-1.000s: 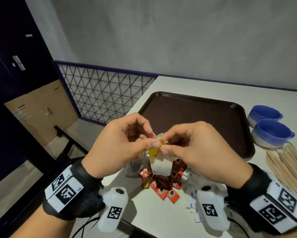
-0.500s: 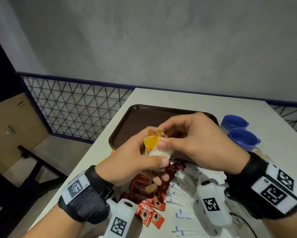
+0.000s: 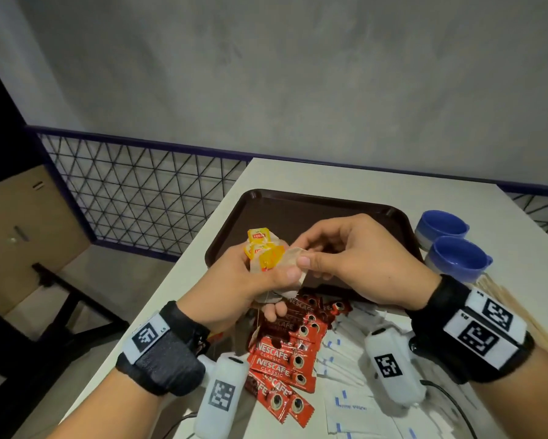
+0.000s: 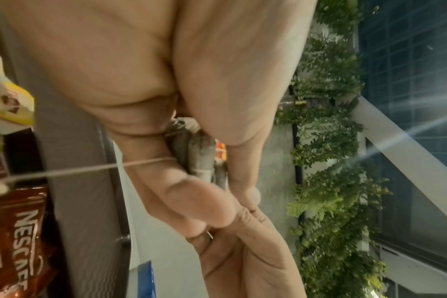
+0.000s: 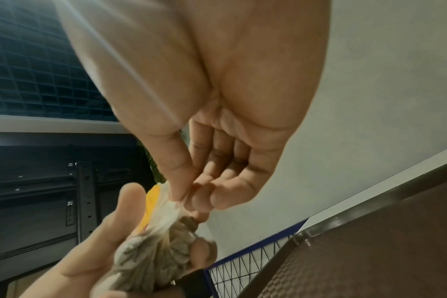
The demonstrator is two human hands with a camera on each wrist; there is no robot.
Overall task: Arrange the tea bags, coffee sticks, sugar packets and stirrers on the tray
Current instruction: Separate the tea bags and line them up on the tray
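Hands [image 3: 285,267] bunch tea bags [image 5: 151,256]; wrist view shows pouches.

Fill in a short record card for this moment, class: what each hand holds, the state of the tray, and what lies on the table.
left hand: grips a bunch of tea bags with yellow tags
right hand: pinches the edge of one bag in the bunch
tray: brown; nothing visible on the part in view
coffee sticks: red pile on the table, near side of tray
sugar packets: white, beside the coffee sticks
cups: two blue, right of tray
stirrers: wooden, at the right edge
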